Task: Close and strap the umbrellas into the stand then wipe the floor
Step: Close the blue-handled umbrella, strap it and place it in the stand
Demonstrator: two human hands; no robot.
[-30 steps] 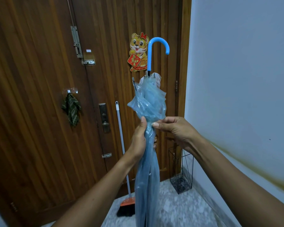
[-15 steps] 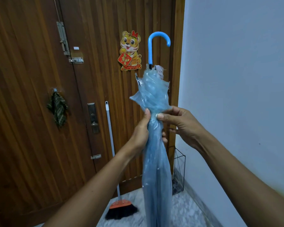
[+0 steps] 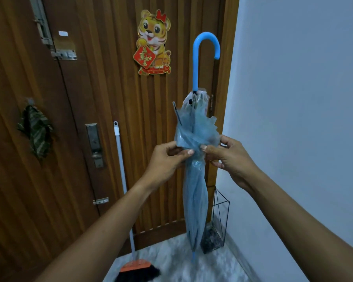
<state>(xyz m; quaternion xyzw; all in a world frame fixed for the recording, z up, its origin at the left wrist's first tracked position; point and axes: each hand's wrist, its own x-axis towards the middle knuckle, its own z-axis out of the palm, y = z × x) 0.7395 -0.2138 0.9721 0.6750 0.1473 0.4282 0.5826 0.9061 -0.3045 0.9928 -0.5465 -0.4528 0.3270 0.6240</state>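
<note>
We find little room to move. The floor (image 3: pixel 192 267) is a narrow strip, shut in at its back edge by the door (image 3: pixel 110 119) and along its right edge by the wall (image 3: pixel 293 98). The stand (image 3: pixel 214 239) fills the floor's back right corner, close against both.

The umbrella (image 3: pixel 194 200) stands upright just left of the stand, hook (image 3: pixel 195 66) up and tip down near the floor's back edge. We cannot quite tell whether the tip touches the floor. Its canopy is thin, see-through blue plastic. It is furled smooth below the hands and flares in loose, crumpled folds above them, with dark rib ends poking out. The hook is smooth and light blue.

The left hand (image 3: pixel 167 159) and right hand (image 3: pixel 232 157) meet at the canopy's gathered waist. Each has its thumb and fingers closed in a pinch on the plastic, and the two sit almost touching.

The stand is thin black wire, open at the top and dark at the base. The floor looks like pale veined marble, and the door is ribbed brown wood.

A broom (image 3: pixel 136 265) leans on the door to the left, its orange head and black bristles at the floor's left edge. On the door we also see a tiger sticker (image 3: pixel 153 43), a hanging striped cloth (image 3: pixel 36 131), a metal lock (image 3: pixel 94 143) and a bolt (image 3: pixel 63 54).
</note>
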